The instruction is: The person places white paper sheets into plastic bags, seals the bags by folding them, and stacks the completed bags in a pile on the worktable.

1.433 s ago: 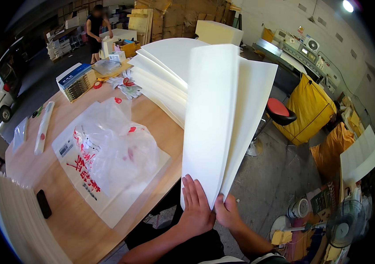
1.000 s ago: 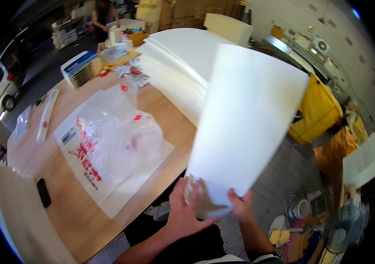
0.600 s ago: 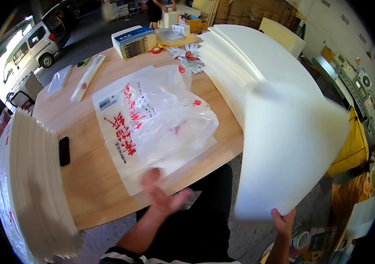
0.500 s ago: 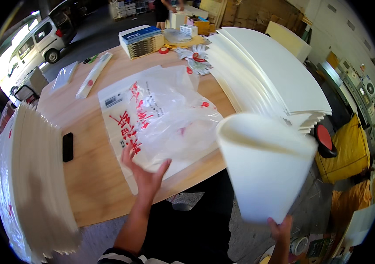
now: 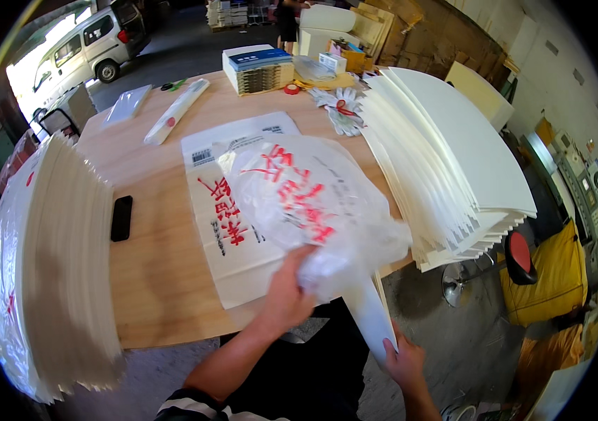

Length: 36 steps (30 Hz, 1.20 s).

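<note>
A clear plastic bag (image 5: 341, 186) with red printing lies bunched over the middle of the table, its near end lifted. My left hand (image 5: 288, 291) is closed on the crumpled near edge of the bag, the fingertips partly hidden by plastic. In my right hand (image 5: 404, 358) is the near end of a curved white sheet (image 5: 366, 316), thumb on top. The sheet's far end meets the bag's mouth and disappears behind or inside the plastic; I cannot tell which. Under the bag, a flat printed white bag (image 5: 232, 281) lies on the wooden table (image 5: 162, 281).
At the right stands a fanned stack of white sheets (image 5: 446, 140); a wrapped stack (image 5: 53, 274) is at the left. A black phone (image 5: 121, 218), a plastic roll (image 5: 176, 112), gloves (image 5: 341, 109) and a booklet pile (image 5: 257, 70) are on the table. A red-seated stool (image 5: 516, 256) is beside it.
My right hand has brought the white sheet leftward to the bag. My left hand, open before, has moved right and taken hold of the plastic bag, which is now lifted at its near end.
</note>
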Each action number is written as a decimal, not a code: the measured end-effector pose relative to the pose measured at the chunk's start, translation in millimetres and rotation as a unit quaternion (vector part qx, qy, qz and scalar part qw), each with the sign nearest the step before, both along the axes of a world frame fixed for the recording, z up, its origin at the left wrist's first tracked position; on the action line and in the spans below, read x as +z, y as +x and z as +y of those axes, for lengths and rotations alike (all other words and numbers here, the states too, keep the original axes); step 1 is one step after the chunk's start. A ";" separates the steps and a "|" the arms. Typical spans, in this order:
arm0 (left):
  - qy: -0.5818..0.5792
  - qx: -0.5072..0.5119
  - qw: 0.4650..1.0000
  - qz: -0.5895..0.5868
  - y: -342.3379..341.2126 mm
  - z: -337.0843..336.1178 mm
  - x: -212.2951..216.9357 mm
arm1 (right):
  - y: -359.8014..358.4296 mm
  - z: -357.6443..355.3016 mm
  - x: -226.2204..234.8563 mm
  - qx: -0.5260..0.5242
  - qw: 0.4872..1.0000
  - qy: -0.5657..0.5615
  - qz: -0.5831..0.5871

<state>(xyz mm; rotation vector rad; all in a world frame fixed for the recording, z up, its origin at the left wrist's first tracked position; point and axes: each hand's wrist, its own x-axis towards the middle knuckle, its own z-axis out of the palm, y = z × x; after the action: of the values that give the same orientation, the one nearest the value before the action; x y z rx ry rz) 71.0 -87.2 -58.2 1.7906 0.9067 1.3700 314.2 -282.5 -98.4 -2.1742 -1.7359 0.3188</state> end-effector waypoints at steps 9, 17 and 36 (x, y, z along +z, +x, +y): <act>-0.039 -0.290 0.951 0.106 -2.1 -27.5 -4.4 | 31.1 75.8 46.0 0.082 0.963 -0.050 0.251; 0.018 -0.076 0.986 0.146 -74.6 -26.5 -19.2 | -10.5 146.0 48.5 -0.026 0.712 0.009 0.702; 0.090 -0.162 0.948 0.261 -63.5 -65.2 -3.0 | -27.8 239.3 22.0 0.176 0.945 0.126 0.244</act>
<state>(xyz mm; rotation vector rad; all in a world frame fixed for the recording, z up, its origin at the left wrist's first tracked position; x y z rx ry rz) 7.5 -152.4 -61.3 2.3809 0.7117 0.7999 286.4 -43.2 -76.3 -1.4442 -1.7435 0.6239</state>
